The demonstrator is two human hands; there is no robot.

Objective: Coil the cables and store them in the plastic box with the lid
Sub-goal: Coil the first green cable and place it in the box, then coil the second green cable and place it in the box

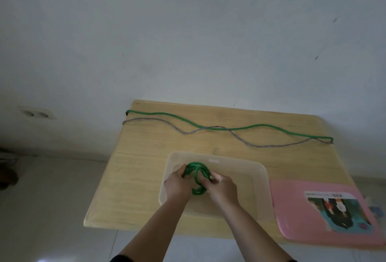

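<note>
A coiled green cable [197, 175] sits between my two hands, inside the clear plastic box [259, 195] at the table's near edge. My left hand [177, 184] grips the coil's left side. My right hand [221, 186] grips its right side, fingers hooked through the loops. A long green cable [246, 128] lies stretched out across the far part of the wooden table. A grey cable [250, 144] runs alongside it and crosses it near the middle. The pink lid [292, 209] with a picture label lies flat to the right of the box.
The low wooden table [133, 178] stands against a pale wall, on a light floor. A wall socket [36, 113] is at the left. Both loose cables reach the table's left and right edges. The lid overhangs the table's right front corner.
</note>
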